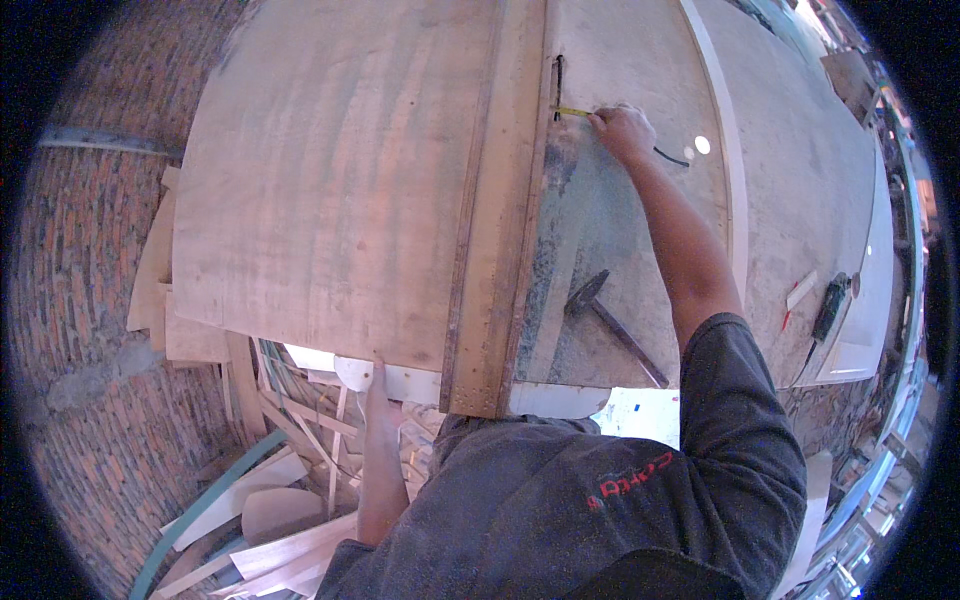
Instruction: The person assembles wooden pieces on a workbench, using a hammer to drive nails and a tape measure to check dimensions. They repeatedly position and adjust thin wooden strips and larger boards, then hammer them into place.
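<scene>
At the far part of the worktop, my right hand (624,131) is closed around a tape measure, mostly hidden by the fingers. Its short yellow blade (572,112) reaches left toward a wooden beam (494,210). A thin dark rod (558,75) lies by the blade's end, and a dark cord-like piece (673,157) shows just right of the hand. My left hand (376,378) is at the near edge of a large pale wooden panel (330,190), next to a white piece (352,373); its fingers are mostly hidden. A hammer (614,325) lies below my right forearm.
On the right, a dark-handled tool (829,308) lies next to a small pale strip (801,290). A long light batten (728,150) crosses the worktop. Wood offcuts (285,510) are piled at lower left, beside a brick wall (90,260).
</scene>
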The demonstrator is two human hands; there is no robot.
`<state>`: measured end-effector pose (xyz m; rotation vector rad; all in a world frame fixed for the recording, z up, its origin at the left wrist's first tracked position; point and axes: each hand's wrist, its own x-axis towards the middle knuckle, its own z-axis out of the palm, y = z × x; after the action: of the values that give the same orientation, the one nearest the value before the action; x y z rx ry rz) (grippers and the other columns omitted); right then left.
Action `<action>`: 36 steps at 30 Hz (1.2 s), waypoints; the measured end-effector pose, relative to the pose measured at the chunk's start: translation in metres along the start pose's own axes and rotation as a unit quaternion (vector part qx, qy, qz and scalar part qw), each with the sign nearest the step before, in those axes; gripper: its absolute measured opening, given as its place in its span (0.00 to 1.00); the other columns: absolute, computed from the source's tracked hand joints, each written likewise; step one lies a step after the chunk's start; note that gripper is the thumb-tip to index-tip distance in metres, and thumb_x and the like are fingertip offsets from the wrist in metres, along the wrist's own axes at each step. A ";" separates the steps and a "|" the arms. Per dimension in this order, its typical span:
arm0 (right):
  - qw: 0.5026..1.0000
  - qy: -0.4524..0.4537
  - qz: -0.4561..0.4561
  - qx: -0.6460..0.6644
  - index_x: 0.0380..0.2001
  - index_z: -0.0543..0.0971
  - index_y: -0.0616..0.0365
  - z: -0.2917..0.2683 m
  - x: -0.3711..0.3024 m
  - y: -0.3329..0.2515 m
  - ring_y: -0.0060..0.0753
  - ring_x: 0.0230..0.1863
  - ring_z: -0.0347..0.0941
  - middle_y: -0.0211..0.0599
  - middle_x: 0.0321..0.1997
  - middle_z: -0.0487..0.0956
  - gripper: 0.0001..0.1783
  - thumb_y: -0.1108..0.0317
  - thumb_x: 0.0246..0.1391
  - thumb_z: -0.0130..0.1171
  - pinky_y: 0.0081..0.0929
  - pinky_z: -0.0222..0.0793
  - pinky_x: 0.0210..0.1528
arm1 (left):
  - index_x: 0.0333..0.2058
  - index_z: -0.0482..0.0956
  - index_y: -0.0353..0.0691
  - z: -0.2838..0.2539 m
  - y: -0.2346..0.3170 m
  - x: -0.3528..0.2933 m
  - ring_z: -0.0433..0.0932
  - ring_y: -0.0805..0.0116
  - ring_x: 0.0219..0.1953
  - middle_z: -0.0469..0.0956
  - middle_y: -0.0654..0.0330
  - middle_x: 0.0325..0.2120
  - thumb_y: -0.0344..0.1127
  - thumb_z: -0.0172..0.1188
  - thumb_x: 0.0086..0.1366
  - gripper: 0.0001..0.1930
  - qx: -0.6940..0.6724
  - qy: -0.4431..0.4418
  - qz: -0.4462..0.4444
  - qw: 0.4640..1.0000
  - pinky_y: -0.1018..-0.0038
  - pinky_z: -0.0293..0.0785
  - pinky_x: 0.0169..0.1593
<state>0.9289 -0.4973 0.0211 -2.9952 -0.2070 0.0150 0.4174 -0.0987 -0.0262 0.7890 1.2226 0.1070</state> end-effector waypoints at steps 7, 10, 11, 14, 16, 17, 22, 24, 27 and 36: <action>1.000 0.008 0.011 -0.004 0.45 0.88 0.39 0.002 -0.001 -0.003 0.47 0.53 0.77 0.40 0.47 0.82 0.20 0.43 0.62 0.55 0.44 0.74 0.55 | 0.60 0.72 0.40 0.009 0.009 -0.007 0.79 0.62 0.54 0.78 0.59 0.54 0.40 0.65 0.68 0.24 -0.037 -0.014 -0.025 0.999 0.61 0.78 0.57; 1.000 -0.003 -0.003 0.000 0.44 0.88 0.39 0.002 0.001 -0.004 0.47 0.53 0.77 0.40 0.46 0.82 0.20 0.43 0.62 0.55 0.44 0.74 0.55 | 0.60 0.72 0.40 0.010 0.011 -0.005 0.79 0.62 0.54 0.78 0.59 0.54 0.40 0.65 0.68 0.24 -0.024 0.004 -0.029 0.999 0.61 0.77 0.58; 1.000 -0.011 -0.009 0.002 0.44 0.88 0.39 0.002 0.002 -0.004 0.47 0.52 0.77 0.40 0.46 0.82 0.20 0.43 0.62 0.55 0.44 0.74 0.54 | 0.60 0.72 0.40 0.012 0.012 -0.008 0.79 0.62 0.54 0.78 0.59 0.54 0.40 0.65 0.68 0.25 -0.015 0.008 -0.027 0.999 0.62 0.77 0.58; 1.000 0.001 0.000 -0.008 0.45 0.88 0.39 0.003 0.001 -0.007 0.46 0.52 0.78 0.41 0.45 0.82 0.20 0.43 0.62 0.54 0.43 0.74 0.54 | 0.59 0.72 0.41 0.007 0.011 -0.006 0.79 0.63 0.54 0.78 0.60 0.54 0.41 0.66 0.67 0.25 -0.010 -0.006 -0.014 1.000 0.62 0.77 0.58; 1.000 -0.001 0.008 -0.004 0.45 0.88 0.39 0.004 0.001 -0.008 0.46 0.52 0.78 0.41 0.45 0.82 0.20 0.44 0.62 0.54 0.42 0.74 0.54 | 0.59 0.72 0.42 0.010 0.014 -0.008 0.79 0.64 0.54 0.78 0.60 0.53 0.41 0.67 0.67 0.25 -0.004 -0.002 -0.013 1.000 0.63 0.77 0.57; 1.000 -0.002 0.012 -0.002 0.45 0.88 0.39 0.004 0.001 -0.008 0.46 0.52 0.78 0.40 0.45 0.82 0.20 0.44 0.62 0.54 0.42 0.74 0.54 | 0.59 0.72 0.42 0.011 0.015 -0.009 0.79 0.64 0.54 0.78 0.61 0.53 0.41 0.67 0.67 0.25 0.004 0.013 -0.017 1.000 0.63 0.77 0.57; 1.000 0.009 0.011 0.004 0.45 0.88 0.38 0.005 0.001 -0.008 0.45 0.52 0.78 0.39 0.45 0.82 0.19 0.44 0.62 0.55 0.41 0.74 0.54 | 0.59 0.73 0.42 0.006 0.015 -0.005 0.79 0.65 0.53 0.79 0.61 0.52 0.41 0.68 0.66 0.25 0.024 0.022 -0.034 0.999 0.64 0.77 0.57; 1.000 0.011 0.016 0.003 0.45 0.87 0.38 0.006 0.002 -0.008 0.45 0.52 0.78 0.39 0.45 0.81 0.19 0.45 0.62 0.55 0.41 0.74 0.54 | 0.58 0.73 0.42 0.010 0.016 -0.009 0.78 0.65 0.54 0.79 0.61 0.52 0.41 0.68 0.66 0.25 0.034 0.025 -0.027 0.999 0.64 0.76 0.58; 1.000 0.008 0.022 0.003 0.45 0.87 0.38 0.005 0.003 -0.010 0.44 0.52 0.78 0.39 0.45 0.82 0.19 0.45 0.62 0.56 0.42 0.74 0.55 | 0.59 0.73 0.41 0.004 0.014 -0.004 0.78 0.65 0.54 0.79 0.61 0.52 0.41 0.69 0.65 0.26 0.031 0.024 -0.041 0.998 0.64 0.76 0.58; 1.000 0.022 0.011 -0.003 0.44 0.88 0.39 0.008 0.002 -0.009 0.46 0.51 0.78 0.41 0.45 0.82 0.19 0.45 0.62 0.56 0.42 0.75 0.54 | 0.59 0.73 0.40 0.004 0.014 -0.003 0.80 0.65 0.52 0.79 0.61 0.53 0.38 0.70 0.64 0.27 0.039 0.021 -0.039 0.998 0.66 0.79 0.55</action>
<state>0.9298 -0.4873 0.0144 -3.0006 -0.1707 -0.0490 0.4241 -0.0916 -0.0147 0.8092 1.3020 0.0127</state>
